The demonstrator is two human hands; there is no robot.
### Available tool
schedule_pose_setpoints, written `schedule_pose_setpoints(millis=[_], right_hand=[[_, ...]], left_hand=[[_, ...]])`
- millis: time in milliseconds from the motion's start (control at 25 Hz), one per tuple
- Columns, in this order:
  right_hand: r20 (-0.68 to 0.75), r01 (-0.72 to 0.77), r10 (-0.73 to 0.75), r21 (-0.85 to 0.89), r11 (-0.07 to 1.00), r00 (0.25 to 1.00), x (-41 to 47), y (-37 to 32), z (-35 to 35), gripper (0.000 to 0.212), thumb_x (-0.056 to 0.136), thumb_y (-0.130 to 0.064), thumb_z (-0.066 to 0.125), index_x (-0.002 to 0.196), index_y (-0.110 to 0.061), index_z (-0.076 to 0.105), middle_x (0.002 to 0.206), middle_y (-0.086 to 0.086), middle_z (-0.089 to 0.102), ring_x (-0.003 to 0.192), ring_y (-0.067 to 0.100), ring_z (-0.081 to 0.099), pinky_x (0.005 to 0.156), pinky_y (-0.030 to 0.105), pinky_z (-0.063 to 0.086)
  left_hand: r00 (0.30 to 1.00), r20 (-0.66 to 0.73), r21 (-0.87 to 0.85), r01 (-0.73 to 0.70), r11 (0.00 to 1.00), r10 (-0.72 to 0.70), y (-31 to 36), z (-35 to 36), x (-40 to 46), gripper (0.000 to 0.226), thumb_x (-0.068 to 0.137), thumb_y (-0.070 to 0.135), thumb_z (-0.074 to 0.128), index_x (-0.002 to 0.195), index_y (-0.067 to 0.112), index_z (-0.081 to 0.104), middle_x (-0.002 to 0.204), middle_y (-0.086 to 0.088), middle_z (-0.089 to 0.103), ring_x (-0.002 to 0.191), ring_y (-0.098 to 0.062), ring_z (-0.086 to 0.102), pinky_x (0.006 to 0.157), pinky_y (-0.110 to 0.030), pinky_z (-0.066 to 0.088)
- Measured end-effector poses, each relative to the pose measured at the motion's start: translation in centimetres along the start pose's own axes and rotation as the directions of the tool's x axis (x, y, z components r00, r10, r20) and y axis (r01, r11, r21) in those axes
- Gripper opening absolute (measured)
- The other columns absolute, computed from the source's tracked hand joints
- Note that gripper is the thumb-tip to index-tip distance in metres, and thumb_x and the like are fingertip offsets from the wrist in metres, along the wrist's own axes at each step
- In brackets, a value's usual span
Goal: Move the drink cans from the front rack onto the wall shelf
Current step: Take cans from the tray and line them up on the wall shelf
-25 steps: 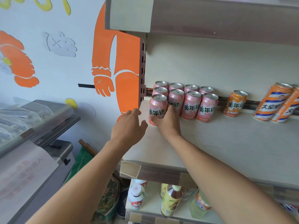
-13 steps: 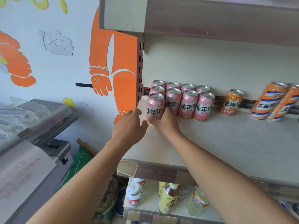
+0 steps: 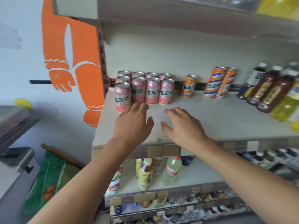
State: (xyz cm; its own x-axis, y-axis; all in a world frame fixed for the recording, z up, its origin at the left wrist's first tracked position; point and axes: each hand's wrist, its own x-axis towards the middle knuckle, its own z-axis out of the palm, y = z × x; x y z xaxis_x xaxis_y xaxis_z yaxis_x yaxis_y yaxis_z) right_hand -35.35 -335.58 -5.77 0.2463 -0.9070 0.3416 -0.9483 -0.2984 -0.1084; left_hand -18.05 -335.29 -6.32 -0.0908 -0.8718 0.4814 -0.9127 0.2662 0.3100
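Several pink drink cans stand in rows at the back left of the cream wall shelf. The front-left pink can stands alone ahead of the rows. My left hand hovers over the shelf just in front of that can, fingers apart, holding nothing. My right hand is beside it to the right, also open and empty, above bare shelf.
A small orange can and two tall orange cans stand further right, then dark and yellow bottles. Lower shelves hold bottles. An upper shelf hangs overhead. A grey counter sits at left.
My right hand let go of the front-left pink can and pulled back to the right. Both hands now sit lower and nearer the shelf's front. The view shifted right.
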Motion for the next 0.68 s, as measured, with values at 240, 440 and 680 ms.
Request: schedule_pose_setpoints(millis=[240, 440, 680], right_hand=[[-0.029, -0.231, 0.229, -0.113, 0.966, 0.973, -9.1, 8.7, -3.8, 0.051, 0.097, -0.047, 0.044, 0.142, -0.022, 0.044, 0.139, -0.001, 0.051, 0.126, 0.022, 0.047, 0.090, 0.038, 0.045], [-0.100, -0.466, 0.455, -0.149, 0.872, 0.885, -18.3, 17.2, -6.6, 0.047, 0.096, -0.046, 0.047, 0.136, -0.021, 0.050, 0.130, 0.002, 0.057, 0.122, 0.024, 0.052, 0.089, 0.037, 0.047], [-0.116, -0.722, 0.713, -0.139, 0.678, 0.692, -31.1, 27.7, -10.3, 0.045, 0.097, -0.045, 0.046, 0.137, -0.024, 0.047, 0.131, 0.000, 0.055, 0.123, 0.023, 0.051, 0.086, 0.035, 0.047]], left_hand=[[0.956, 0.053, -0.134, -0.280, 0.951, 0.289, 11.2, 3.6, -1.0, 0.040, 0.094, 0.039, 0.047, 0.130, 0.021, 0.048, 0.125, -0.001, 0.056, 0.115, -0.025, 0.052, 0.084, -0.038, 0.046], [0.843, 0.131, -0.233, -0.486, 0.842, 0.522, 23.2, 8.3, -2.4, 0.036, 0.094, 0.039, 0.046, 0.123, 0.019, 0.050, 0.117, -0.002, 0.057, 0.110, -0.027, 0.055, 0.078, -0.039, 0.048], [0.643, 0.202, -0.397, -0.636, 0.662, 0.739, 39.3, 14.3, -6.3, 0.038, 0.096, 0.041, 0.043, 0.127, 0.019, 0.046, 0.123, -0.005, 0.055, 0.112, -0.031, 0.057, 0.080, -0.042, 0.050]])
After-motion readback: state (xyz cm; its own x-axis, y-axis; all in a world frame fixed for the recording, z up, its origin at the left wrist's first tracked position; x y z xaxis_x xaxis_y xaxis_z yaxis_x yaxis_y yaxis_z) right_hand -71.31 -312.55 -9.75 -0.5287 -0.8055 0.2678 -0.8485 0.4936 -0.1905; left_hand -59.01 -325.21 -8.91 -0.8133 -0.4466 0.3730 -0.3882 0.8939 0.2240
